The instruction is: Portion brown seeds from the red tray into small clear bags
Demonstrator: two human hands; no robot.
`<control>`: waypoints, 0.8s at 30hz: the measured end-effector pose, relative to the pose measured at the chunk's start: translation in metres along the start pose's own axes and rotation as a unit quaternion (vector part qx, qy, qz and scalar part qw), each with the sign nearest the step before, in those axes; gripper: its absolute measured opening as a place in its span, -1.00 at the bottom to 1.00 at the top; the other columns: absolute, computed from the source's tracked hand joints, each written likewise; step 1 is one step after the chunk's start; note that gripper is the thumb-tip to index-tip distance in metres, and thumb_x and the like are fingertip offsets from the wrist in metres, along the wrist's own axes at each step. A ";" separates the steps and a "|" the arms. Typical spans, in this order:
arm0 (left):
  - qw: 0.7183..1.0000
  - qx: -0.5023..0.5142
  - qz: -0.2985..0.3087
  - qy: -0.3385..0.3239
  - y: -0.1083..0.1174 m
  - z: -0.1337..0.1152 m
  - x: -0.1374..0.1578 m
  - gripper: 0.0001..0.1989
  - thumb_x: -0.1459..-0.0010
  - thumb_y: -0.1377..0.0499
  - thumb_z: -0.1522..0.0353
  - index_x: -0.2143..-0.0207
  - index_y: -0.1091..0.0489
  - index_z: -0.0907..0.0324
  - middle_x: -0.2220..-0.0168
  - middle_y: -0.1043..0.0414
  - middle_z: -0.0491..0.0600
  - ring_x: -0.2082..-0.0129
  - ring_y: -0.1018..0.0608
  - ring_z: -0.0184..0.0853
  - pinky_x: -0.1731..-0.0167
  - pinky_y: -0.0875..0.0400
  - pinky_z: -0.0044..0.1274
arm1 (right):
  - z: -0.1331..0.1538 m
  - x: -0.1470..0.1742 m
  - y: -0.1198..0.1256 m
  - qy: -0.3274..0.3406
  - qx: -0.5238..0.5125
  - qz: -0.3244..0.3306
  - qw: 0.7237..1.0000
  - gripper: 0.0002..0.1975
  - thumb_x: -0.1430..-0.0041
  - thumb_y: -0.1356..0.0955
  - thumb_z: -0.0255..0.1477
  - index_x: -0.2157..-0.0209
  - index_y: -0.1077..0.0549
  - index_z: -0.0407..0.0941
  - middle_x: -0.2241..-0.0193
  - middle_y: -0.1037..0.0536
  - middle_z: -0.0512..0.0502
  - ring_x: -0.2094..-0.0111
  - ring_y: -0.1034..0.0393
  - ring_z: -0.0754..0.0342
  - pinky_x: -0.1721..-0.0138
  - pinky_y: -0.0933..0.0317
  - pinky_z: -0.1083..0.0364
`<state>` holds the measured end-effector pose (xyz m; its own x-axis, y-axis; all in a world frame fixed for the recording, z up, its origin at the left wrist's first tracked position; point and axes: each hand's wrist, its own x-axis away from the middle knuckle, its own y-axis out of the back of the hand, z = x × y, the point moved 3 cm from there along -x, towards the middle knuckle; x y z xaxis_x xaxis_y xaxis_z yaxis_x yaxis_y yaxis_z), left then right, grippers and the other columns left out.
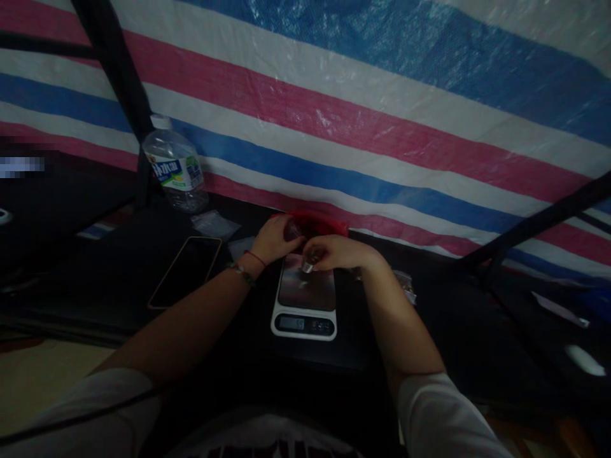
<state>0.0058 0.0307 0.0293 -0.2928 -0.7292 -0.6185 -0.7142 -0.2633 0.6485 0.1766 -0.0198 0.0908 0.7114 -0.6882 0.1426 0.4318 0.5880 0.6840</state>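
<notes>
A white kitchen scale (304,326) with a shiny metal plate and a lit display sits in front of me. Over the far part of its plate, my right hand (341,250) pinches a small metal cup (308,264), tilted, with something brownish at its mouth. Whether the cup touches the plate I cannot tell. My left hand (274,240) is curled at the near left edge of a red plastic bag or tray (334,226) behind the scale. Its fingers close around something that looks see-through, too dim to name. The inside of the red thing is mostly hidden.
Left of the scale lie a phone (186,273) and a clear plastic bag (214,224). A large clear bottle (176,172) stands behind them. Right of my forearm is a small bag with bits in it (405,285). A striped tarp (305,140) hangs behind the black table.
</notes>
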 end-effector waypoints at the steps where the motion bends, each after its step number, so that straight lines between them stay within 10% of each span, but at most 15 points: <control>1: 1.000 0.002 -0.002 0.002 0.001 0.000 0.000 -0.42 0.00 -0.24 0.17 -0.04 -0.30 0.27 0.05 -0.43 0.12 0.04 -0.45 -0.12 -0.01 -0.33 -0.31 | 0.000 0.001 0.004 0.004 -0.019 -0.027 0.999 -0.66 0.05 -0.41 -0.48 0.15 -0.47 -0.14 0.25 -0.55 -0.05 0.29 -0.44 0.10 0.26 -0.27 0.15; 9: 0.999 0.033 0.018 -0.020 0.002 -0.009 0.001 -0.44 0.06 -0.28 0.18 0.00 -0.34 0.20 0.06 -0.45 0.07 0.04 -0.48 -0.14 -0.01 -0.34 -0.30 | -0.012 -0.005 0.022 0.029 -0.020 -0.263 0.964 -0.65 -0.02 -0.39 -0.43 0.10 -0.45 -0.14 0.14 -0.52 -0.14 0.14 -0.42 0.03 0.04 -0.27 0.02; 15: 0.997 0.081 -0.007 -0.014 0.001 -0.013 0.005 -0.45 0.07 -0.29 0.16 0.03 -0.34 0.18 0.06 -0.45 0.09 0.05 -0.49 -0.12 0.01 -0.38 -0.27 | -0.017 -0.014 0.015 0.031 -0.031 -0.305 0.951 -0.49 0.08 -0.45 -0.44 0.02 -0.36 -0.12 0.15 -0.50 -0.11 0.15 -0.42 0.05 0.07 -0.28 0.02; 24: 0.995 0.099 -0.021 -0.014 0.003 -0.018 0.007 -0.49 0.09 -0.31 0.21 0.06 -0.36 0.18 0.10 -0.48 0.08 0.09 -0.52 -0.13 0.05 -0.42 -0.28 | -0.010 -0.018 0.013 0.068 0.042 -0.329 0.941 -0.76 0.04 -0.44 -0.46 0.24 -0.52 -0.11 0.17 -0.53 -0.11 0.10 -0.39 0.01 -0.01 -0.21 0.00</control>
<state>0.0136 0.0131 0.0346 -0.2759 -0.7017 -0.6569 -0.8370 -0.1606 0.5231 0.1751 0.0046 0.0902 0.3722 -0.8280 -0.4193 0.7622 0.0149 0.6472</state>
